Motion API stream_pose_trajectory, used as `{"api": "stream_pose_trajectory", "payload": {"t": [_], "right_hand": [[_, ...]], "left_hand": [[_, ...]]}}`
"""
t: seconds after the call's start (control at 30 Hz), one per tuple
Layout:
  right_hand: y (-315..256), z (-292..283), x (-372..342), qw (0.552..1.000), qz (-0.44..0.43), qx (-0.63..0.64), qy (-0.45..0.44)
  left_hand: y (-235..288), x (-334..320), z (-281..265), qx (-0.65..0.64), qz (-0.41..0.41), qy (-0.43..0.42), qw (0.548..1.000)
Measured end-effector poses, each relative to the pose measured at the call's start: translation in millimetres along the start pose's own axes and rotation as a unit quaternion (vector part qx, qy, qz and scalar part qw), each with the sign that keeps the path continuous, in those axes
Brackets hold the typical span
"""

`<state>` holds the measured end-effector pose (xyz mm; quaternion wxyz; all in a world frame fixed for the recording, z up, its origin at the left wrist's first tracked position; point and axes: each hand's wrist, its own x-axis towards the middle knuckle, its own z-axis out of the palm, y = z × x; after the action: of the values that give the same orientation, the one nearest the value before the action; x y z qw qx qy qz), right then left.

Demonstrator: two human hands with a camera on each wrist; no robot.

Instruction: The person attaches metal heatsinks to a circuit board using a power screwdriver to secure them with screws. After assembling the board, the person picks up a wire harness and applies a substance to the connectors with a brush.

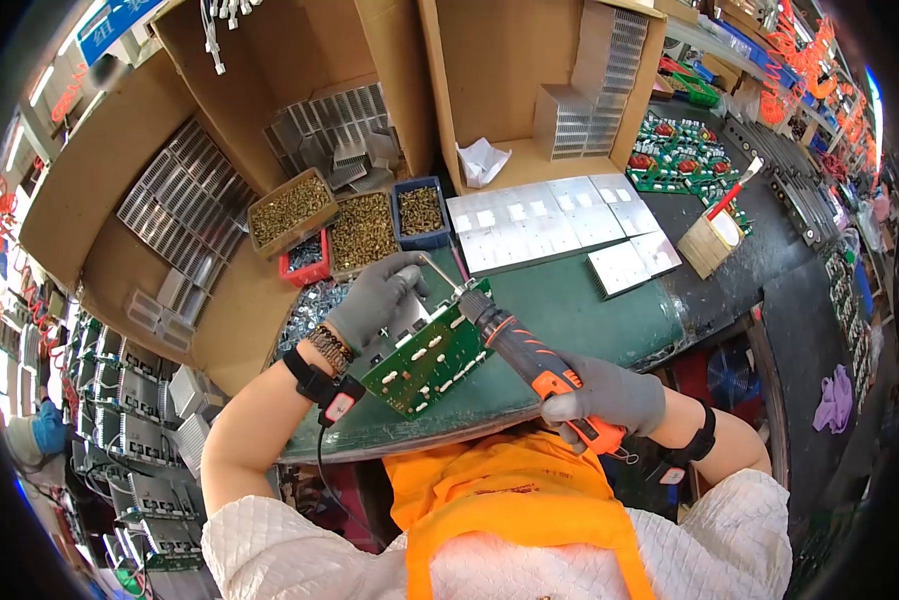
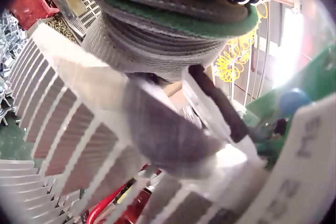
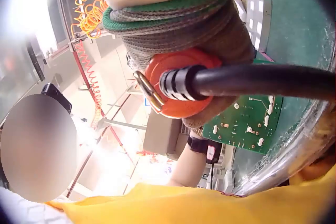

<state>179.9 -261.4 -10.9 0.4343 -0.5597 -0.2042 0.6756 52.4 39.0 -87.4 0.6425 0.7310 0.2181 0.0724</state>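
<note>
My gloved right hand (image 1: 609, 395) grips an orange-and-black corded power screwdriver (image 1: 529, 355), its long bit (image 1: 443, 274) pointing up and left. In the right wrist view, the black cord (image 3: 252, 81) leaves the tool's orange end (image 3: 184, 106). The curled fingers of my gloved left hand (image 1: 377, 300) pinch at the bit's tip; anything between them is too small to tell. Just below, a green circuit board (image 1: 429, 365) stands tilted, solder side toward me, white connector pins showing. A finned metal heat sink (image 2: 79, 113) is close under the left hand in the left wrist view.
Bins of brass screws (image 1: 361, 230) stand behind the left hand, beside a red bin (image 1: 305, 262). Flat metal heat sinks (image 1: 529, 222) lie at the back. Cardboard boxes (image 1: 509, 80) hold more. At the right are a wooden block with a brush (image 1: 709, 245) and populated circuit boards (image 1: 674, 155).
</note>
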Motion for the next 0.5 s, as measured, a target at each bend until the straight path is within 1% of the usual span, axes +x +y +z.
{"api": "stream_pose_trajectory", "payload": {"t": [0.07,0.13,0.23,0.3,0.37,0.43,0.5], "right_hand": [[-3.0,-3.3,2.8,1.000,0.016,-0.017,-0.003],[-6.7,-5.0,4.3,0.999,0.035,-0.034,-0.007],[-11.0,-4.6,4.4,0.997,0.056,-0.048,0.000],[-12.1,-3.9,4.4,0.998,0.029,-0.055,-0.001],[-14.2,-2.9,2.6,0.997,0.033,-0.067,0.000],[-16.2,-2.0,0.8,0.996,0.037,-0.077,0.001],[-17.3,-0.8,-0.5,0.995,0.045,-0.086,-0.005]], "left_hand": [[4.5,-3.9,1.5,-0.023,-0.012,-0.005,1.000],[4.5,-7.2,2.3,-0.117,-0.033,-0.018,0.992],[6.0,-9.8,-0.9,-0.125,-0.025,-0.028,0.991],[10.8,-14.4,-1.0,-0.125,-0.022,-0.025,0.992],[8.6,-14.1,-1.5,-0.123,-0.019,-0.024,0.992],[2.1,-10.7,-3.3,-0.076,0.005,-0.004,0.997],[1.7,-11.4,-2.0,-0.071,0.007,0.005,0.997]]}}
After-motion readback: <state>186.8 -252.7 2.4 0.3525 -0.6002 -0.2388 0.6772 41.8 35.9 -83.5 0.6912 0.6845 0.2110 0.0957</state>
